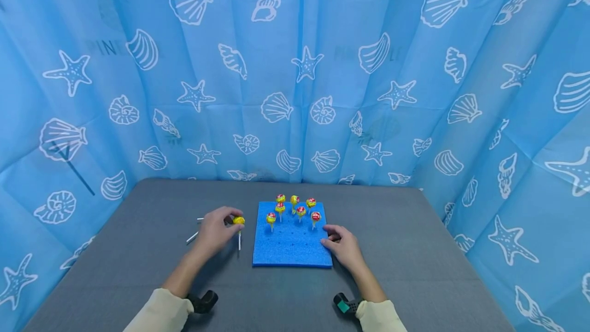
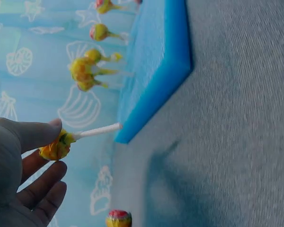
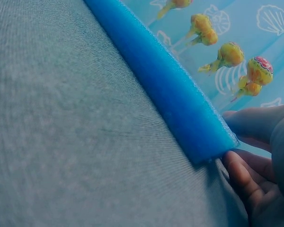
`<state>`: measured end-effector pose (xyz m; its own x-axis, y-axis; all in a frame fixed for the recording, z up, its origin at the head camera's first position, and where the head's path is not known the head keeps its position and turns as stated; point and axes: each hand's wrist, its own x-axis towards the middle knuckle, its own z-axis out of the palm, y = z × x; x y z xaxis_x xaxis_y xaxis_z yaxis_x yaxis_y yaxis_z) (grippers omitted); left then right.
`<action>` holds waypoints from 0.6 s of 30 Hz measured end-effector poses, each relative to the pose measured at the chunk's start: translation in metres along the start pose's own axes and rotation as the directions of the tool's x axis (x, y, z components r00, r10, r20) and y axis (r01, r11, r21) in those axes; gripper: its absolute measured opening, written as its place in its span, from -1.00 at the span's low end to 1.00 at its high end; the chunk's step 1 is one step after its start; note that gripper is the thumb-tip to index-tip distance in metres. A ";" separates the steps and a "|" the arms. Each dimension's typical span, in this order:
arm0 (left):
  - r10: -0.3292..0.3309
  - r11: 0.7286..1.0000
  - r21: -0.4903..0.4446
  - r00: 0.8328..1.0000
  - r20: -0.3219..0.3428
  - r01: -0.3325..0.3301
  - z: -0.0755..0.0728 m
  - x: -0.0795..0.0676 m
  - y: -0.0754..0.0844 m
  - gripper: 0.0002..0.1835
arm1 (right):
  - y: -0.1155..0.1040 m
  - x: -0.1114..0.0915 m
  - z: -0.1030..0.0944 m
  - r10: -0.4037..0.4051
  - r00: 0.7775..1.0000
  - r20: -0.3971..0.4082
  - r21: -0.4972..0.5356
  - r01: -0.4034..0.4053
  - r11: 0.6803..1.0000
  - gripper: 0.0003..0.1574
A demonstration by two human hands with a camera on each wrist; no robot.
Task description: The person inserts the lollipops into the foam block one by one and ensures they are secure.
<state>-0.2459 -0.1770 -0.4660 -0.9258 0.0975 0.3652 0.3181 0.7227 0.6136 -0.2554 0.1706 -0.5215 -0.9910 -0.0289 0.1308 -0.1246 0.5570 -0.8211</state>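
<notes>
My left hand [image 1: 215,232] pinches a yellow-wrapped lollipop [image 1: 239,220] by its candy end, left of a blue foam board [image 1: 290,256]. The white stick [image 2: 99,131] points down in the head view, its tip above the table and apart from the board. Several red-and-yellow lollipops [image 1: 301,211] stand upright in the far half of the board; small holes mark the bare nearer part. At the board's right edge my right hand [image 1: 344,250] grips the foam, with thumb and fingers at its edge in the right wrist view [image 3: 255,175].
Beside and behind my left hand, white sticks [image 1: 192,238] lie on the grey table [image 1: 405,250]. Another lollipop [image 2: 118,218] shows at the bottom of the left wrist view. A blue shell-patterned curtain [image 1: 295,76] hangs behind and around the table.
</notes>
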 end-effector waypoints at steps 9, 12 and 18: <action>0.069 0.997 -0.042 0.997 -0.038 -0.071 0.009 0.001 0.014 -0.74 | 0.000 0.000 0.000 -0.004 1.000 -0.001 -0.012 0.004 1.000 -0.59; 0.097 0.994 -0.041 0.994 -0.055 -0.100 0.012 0.001 0.019 -0.73 | 0.001 0.000 0.000 -0.005 1.000 -0.001 -0.011 0.005 1.000 -0.59; 0.155 0.983 -0.082 0.983 -0.096 -0.163 0.021 0.001 0.025 -0.74 | 0.002 0.000 0.000 -0.025 1.000 0.002 -0.007 0.025 1.000 -0.59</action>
<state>-0.2427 -0.1449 -0.4648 -0.8415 0.1422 0.5212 0.4802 0.6389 0.6010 -0.2554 0.1713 -0.5233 -0.9876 -0.0445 0.1503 -0.1492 0.5618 -0.8137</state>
